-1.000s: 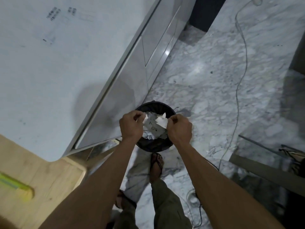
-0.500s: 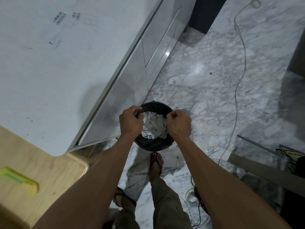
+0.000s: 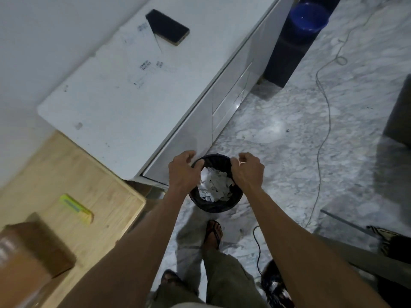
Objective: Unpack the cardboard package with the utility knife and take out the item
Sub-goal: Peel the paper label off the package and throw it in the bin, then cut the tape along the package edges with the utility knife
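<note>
Cardboard box is sitting on the wooden desk, knife lying just beside it. Both hands, left and right, are hovering loosely curled over the bin, grasping nothing. Box is appearing stiff and light; taking hold at opposite side walls is advisable.

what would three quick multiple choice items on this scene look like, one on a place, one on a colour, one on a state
1. Where does the utility knife lie?
A. on the wooden table
B. on the floor
C. in the bin

2. What colour is the bucket at the top?
A. red
B. blue
C. white

3. What does the waste bin hold?
A. nothing
B. water
C. crumpled paper

Answers: 1 A, it rests on the wood near the cardboard box; 2 B, its rim shows blue; 3 C, white scraps fill it.
</note>
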Available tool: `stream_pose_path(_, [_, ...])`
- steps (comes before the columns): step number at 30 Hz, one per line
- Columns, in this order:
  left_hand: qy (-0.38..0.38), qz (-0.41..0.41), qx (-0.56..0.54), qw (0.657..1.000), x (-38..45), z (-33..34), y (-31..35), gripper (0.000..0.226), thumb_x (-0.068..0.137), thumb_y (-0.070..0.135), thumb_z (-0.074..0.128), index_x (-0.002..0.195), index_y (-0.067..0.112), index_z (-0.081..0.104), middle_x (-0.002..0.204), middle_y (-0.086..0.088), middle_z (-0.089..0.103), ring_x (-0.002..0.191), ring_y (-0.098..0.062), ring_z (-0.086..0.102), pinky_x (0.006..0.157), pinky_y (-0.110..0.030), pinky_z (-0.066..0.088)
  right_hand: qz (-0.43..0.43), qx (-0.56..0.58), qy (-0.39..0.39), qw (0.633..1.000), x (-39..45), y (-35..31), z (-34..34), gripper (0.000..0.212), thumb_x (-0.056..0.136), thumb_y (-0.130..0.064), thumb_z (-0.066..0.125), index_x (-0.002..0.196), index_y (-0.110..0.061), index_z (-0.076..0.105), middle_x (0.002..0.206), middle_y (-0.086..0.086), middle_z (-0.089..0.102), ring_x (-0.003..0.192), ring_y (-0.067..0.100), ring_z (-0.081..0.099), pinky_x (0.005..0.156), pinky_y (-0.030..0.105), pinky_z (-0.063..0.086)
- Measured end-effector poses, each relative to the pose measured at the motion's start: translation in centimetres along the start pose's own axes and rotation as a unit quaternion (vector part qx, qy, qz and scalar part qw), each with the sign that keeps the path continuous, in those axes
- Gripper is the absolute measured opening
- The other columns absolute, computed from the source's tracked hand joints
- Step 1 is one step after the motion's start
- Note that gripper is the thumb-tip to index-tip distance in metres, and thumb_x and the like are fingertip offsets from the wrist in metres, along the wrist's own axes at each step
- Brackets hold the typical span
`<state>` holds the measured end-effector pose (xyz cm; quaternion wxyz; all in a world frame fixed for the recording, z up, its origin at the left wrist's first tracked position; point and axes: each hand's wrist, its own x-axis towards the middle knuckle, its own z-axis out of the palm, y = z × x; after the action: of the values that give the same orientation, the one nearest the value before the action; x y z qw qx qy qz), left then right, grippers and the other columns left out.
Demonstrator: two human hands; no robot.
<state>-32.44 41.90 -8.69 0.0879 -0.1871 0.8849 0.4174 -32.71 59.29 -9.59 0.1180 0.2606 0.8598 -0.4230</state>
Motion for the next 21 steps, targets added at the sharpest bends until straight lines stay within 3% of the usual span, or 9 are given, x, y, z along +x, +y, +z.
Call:
stream_pose_path(2, [0.013, 0.001, -0.017, 1.0, -1.9, -1.6, 0.3, 0.042, 0.086, 0.03, 0.073, 0.123, 0.011, 0.066, 0.114, -0.005, 0.069, 0.106, -0.018, 0.063, 0.09, -0.028, 0.049, -0.021, -0.002, -0.005, 1.0, -2.0, -0.9, -0.6, 0.039, 0.093, -0.034, 0.06, 0.114, -0.001, 0.064, 0.113, 0.016, 0.068, 0.105, 0.032, 0.063, 0.088, 0.039, 0.049])
stream_pose_path(4, [0.02, -0.005, -0.028, 0.999, -3.9, -3.3, 0.0, 0.043, 0.087, 0.032, 0.073, 0.124, 0.012, 0.066, 0.117, -0.003, 0.069, 0.106, -0.015, 0.063, 0.091, -0.028, 0.05, -0.049, 0.0, -0.002, 0.999, -4.2, -1.8, -0.8, 0.037, 0.093, -0.03, 0.061, 0.104, 0.005, 0.064, 0.101, 0.021, 0.068, 0.097, 0.036, 0.063, 0.085, 0.043, 0.05])
stream_pose_path(8, [0.041, -0.008, -0.044, 0.998, -8.8, -7.4, -2.1, 0.043, 0.087, 0.032, 0.073, 0.125, 0.013, 0.066, 0.117, -0.003, 0.069, 0.106, -0.013, 0.064, 0.093, -0.028, 0.051, -0.081, 0.014, -0.03, 0.996, -9.2, -3.2, -0.3, 0.024, 0.092, -0.027, 0.062, 0.089, -0.003, 0.063, 0.087, 0.011, 0.066, 0.088, 0.031, 0.062, 0.079, 0.036, 0.048])
stream_pose_path(11, [0.081, -0.019, -0.06, 0.995, -13.2, -11.1, -4.9, 0.039, 0.085, 0.029, 0.074, 0.12, 0.013, 0.069, 0.11, -0.005, 0.072, 0.102, -0.016, 0.066, 0.093, -0.031, 0.052, -0.104, 0.017, -0.067, 0.992, -13.6, -4.2, 0.8, 0.033, 0.091, -0.028, 0.063, 0.115, -0.006, 0.067, 0.113, 0.01, 0.07, 0.106, 0.028, 0.064, 0.092, 0.031, 0.047])
stream_pose_path(13, [0.12, -0.025, -0.076, 0.99, -16.3, -13.6, -7.4, 0.035, 0.084, 0.029, 0.074, 0.115, 0.014, 0.071, 0.106, -0.003, 0.073, 0.098, -0.016, 0.067, 0.092, -0.034, 0.053, -0.125, 0.002, -0.105, 0.987, -16.8, -4.5, 2.0, 0.038, 0.091, -0.03, 0.062, 0.123, -0.011, 0.065, 0.121, 0.006, 0.067, 0.112, 0.026, 0.062, 0.093, 0.028, 0.044])
stream_pose_path(17, [0.183, -0.054, -0.108, 0.976, -22.7, -18.1, -13.0, 0.033, 0.086, 0.027, 0.074, 0.115, 0.013, 0.07, 0.105, -0.001, 0.072, 0.096, -0.014, 0.067, 0.091, -0.035, 0.054, -0.209, -0.037, -0.159, 0.964, -22.9, -5.3, 5.4, 0.037, 0.089, -0.032, 0.064, 0.117, -0.007, 0.068, 0.117, 0.01, 0.07, 0.111, 0.03, 0.064, 0.097, 0.036, 0.049])
stream_pose_path(21, [0.232, -0.105, -0.119, 0.96, -28.4, -22.1, -18.5, 0.032, 0.088, 0.029, 0.072, 0.116, 0.014, 0.069, 0.105, 0.002, 0.07, 0.099, -0.014, 0.065, 0.09, -0.033, 0.053, -0.248, -0.039, -0.201, 0.947, -28.5, -6.2, 9.3, 0.032, 0.088, -0.031, 0.07, 0.112, -0.01, 0.07, 0.111, 0.009, 0.073, 0.1, 0.025, 0.068, 0.096, 0.034, 0.05])
